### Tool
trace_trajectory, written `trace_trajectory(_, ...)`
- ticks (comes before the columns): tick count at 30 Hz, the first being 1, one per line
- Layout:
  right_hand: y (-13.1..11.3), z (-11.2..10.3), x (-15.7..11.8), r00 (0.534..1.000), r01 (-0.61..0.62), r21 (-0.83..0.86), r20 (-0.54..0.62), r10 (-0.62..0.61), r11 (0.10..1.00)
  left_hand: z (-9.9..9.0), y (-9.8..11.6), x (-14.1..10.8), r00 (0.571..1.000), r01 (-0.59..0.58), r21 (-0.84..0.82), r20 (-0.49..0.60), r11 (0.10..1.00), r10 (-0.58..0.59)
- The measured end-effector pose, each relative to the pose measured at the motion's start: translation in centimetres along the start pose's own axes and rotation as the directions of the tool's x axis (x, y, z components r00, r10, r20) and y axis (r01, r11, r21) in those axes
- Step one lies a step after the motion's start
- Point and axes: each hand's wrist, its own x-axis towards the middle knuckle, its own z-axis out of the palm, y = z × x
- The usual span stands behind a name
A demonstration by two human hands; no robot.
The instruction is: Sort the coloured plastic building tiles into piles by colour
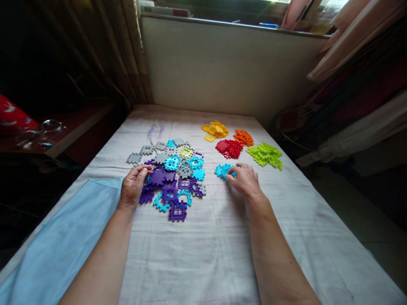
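Note:
On the cloth-covered table, a mixed heap of purple (pixel 157 178), grey (pixel 185 168) and light blue pieces (pixel 172 163) lies left of centre, with a yellow-green frame near its back. My left hand (pixel 134 186) is at the heap's left edge, fingers pinched together; whether a piece is between them is hidden. To the right, my right hand (pixel 244 178) has its thumb and fingers on a small pile of light blue pieces (pixel 221 170). What exactly its fingertips grip is too small to tell.
Yellow (pixel 216 129), red (pixel 229 148), orange (pixel 243 137) and lime green piles (pixel 265 155) lie at the back right. A light blue cloth (pixel 73 237) covers the table's left side. Behind stands a pale wall (pixel 229 63); glasses (pixel 51 126) rest on a side surface.

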Motion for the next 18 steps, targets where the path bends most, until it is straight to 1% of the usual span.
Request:
trace_trajectory(2, -0.1, -0.4, 0.0, 1.000, -0.007, -0.005, -0.002, 0.007, 1.000, 0.0, 0.0, 0.0, 1.000, 0.005, -0.002, 0.000, 1.000, -0.005)
trace_trajectory(5, -1.0, -1.2, -0.2, 0.999, 0.014, 0.009, -0.046, -0.013, 1.000, 0.0, 0.0, 0.0, 1.000, 0.016, -0.017, 0.005, 1.000, -0.016)
trace_trajectory(7, -2.4, -1.7, -0.6, 0.995, 0.080, 0.045, -0.062, -0.077, 0.996, 0.0, -0.1, 0.0, 1.000, 0.017, -0.030, 0.006, 0.999, -0.017)
trace_trajectory(9, -4.3, -2.0, -1.3, 0.984, 0.178, 0.108, -0.015, -0.177, 0.978, 0.0, -0.1, 0.0, 1.000, 0.013, -0.033, 0.005, 0.999, -0.013)
trace_trajectory(10, -5.3, -2.0, -1.7, 0.970, 0.233, 0.143, 0.037, -0.241, 0.962, 0.0, -0.1, 0.0, 1.000, 0.012, -0.032, 0.004, 0.999, -0.012)
trace_trajectory(11, -6.4, -2.0, -2.3, 0.945, 0.289, 0.175, 0.104, -0.310, 0.941, 0.0, 0.0, 0.0, 1.000, 0.013, -0.029, 0.004, 0.999, -0.013)
trace_trajectory(13, -8.1, -1.8, -3.3, 0.868, 0.389, 0.212, 0.243, -0.434, 0.897, 0.0, 0.0, 0.0, 1.000, 0.017, -0.023, 0.004, 1.000, -0.017)
trace_trajectory(14, -8.8, -1.7, -3.9, 0.828, 0.432, 0.212, 0.293, -0.479, 0.876, 0.0, 0.0, 0.0, 1.000, 0.019, -0.021, 0.003, 1.000, -0.019)
trace_trajectory(15, -9.3, -1.5, -4.4, 0.798, 0.468, 0.201, 0.322, -0.509, 0.860, 0.0, 0.1, 0.0, 1.000, 0.021, -0.020, 0.002, 1.000, -0.021)
trace_trajectory(16, -9.7, -1.4, -4.8, 0.781, 0.496, 0.183, 0.335, -0.528, 0.849, 0.0, 0.1, 0.0, 1.000, 0.022, -0.021, 0.002, 1.000, -0.022)
trace_trajectory(18, -10.0, -1.1, -5.4, 0.770, 0.531, 0.136, 0.335, -0.543, 0.837, 0.0, 0.1, 0.0, 1.000, 0.023, -0.021, -0.001, 1.000, -0.023)
